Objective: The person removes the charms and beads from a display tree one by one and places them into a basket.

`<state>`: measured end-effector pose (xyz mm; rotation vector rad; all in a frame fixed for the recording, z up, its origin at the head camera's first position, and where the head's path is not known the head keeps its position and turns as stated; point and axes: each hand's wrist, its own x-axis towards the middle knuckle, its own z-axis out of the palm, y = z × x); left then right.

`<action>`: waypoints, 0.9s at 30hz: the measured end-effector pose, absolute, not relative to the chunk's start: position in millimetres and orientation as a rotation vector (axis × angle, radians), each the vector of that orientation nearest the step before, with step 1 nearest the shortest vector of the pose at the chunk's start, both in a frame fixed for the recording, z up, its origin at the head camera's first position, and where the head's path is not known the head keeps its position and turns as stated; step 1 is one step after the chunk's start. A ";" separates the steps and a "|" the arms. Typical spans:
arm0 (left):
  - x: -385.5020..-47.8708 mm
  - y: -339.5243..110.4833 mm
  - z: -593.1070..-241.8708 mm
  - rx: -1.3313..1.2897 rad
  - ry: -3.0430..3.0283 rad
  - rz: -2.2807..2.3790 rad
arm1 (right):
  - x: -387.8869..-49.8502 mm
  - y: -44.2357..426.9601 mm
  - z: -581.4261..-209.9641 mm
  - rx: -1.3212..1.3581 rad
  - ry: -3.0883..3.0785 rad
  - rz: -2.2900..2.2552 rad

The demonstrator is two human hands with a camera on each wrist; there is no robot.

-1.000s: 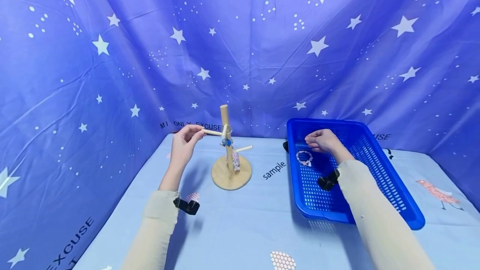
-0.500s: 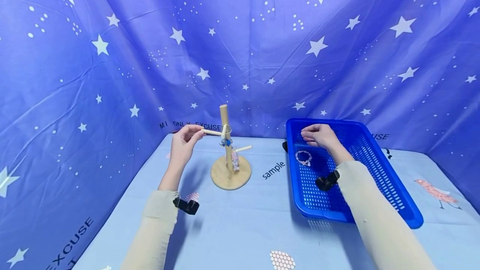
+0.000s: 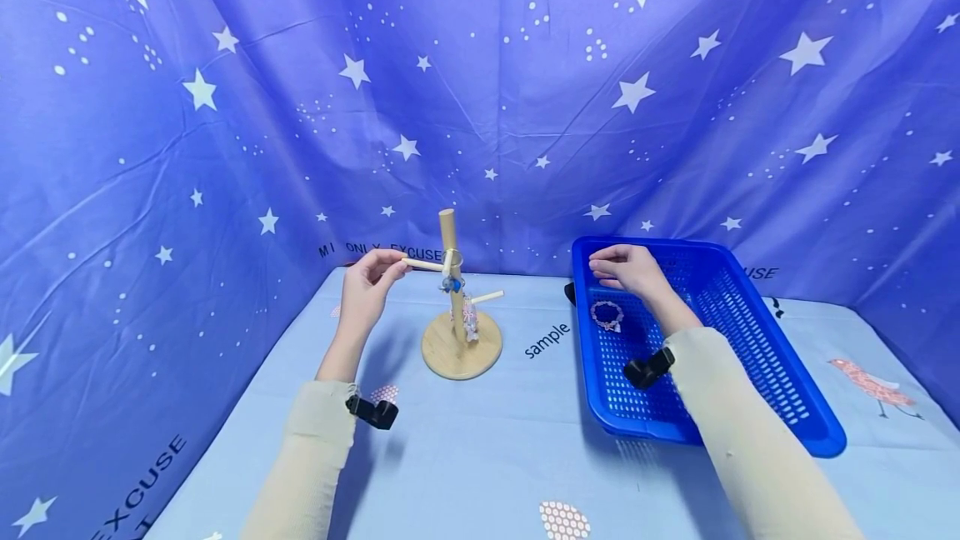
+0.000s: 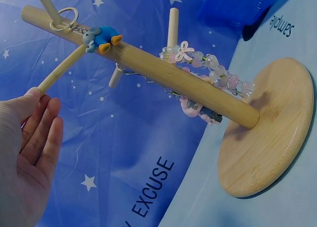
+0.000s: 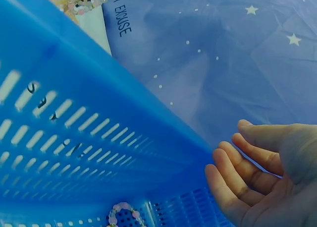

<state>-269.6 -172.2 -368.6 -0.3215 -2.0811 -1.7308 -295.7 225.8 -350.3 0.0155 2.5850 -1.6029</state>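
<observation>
My left hand (image 3: 367, 286) pinches the end of a thin wooden peg (image 4: 64, 71) on an upright wooden stand (image 3: 442, 357). A keychain with a blue and grey elephant figure (image 4: 106, 37) hangs by its ring from the stand's upper part. Lower down, a pink and clear beaded bracelet (image 4: 213, 63) hangs on another peg, and a pink and grey charm (image 4: 193, 107) shows behind the post. Over the blue basket's far left part is my right hand (image 3: 637, 277), fingers loosely bent, holding nothing. Below it in the basket lies a beaded bracelet (image 3: 617, 326).
The blue perforated basket (image 3: 588, 390) stands on the right of the light blue tablecloth (image 3: 480, 457). A purple-blue curtain with stars (image 3: 510, 148) encloses the back and sides. Both wrists carry small black cameras.
My right hand has moved left and slightly up over the basket, toward its left rim. The left hand keeps its pinch on the peg, and the stand has stayed in place.
</observation>
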 end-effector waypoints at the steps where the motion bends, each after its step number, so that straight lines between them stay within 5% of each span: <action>1: -267.4 -171.5 -366.2 -0.318 -2.085 -1.734 | -295.2 224.9 -350.3 0.011 2.583 -1.611; 27: -274.3 -174.4 -375.7 -0.363 -2.056 -1.679 | -280.0 202.7 -349.3 -0.170 2.551 -1.664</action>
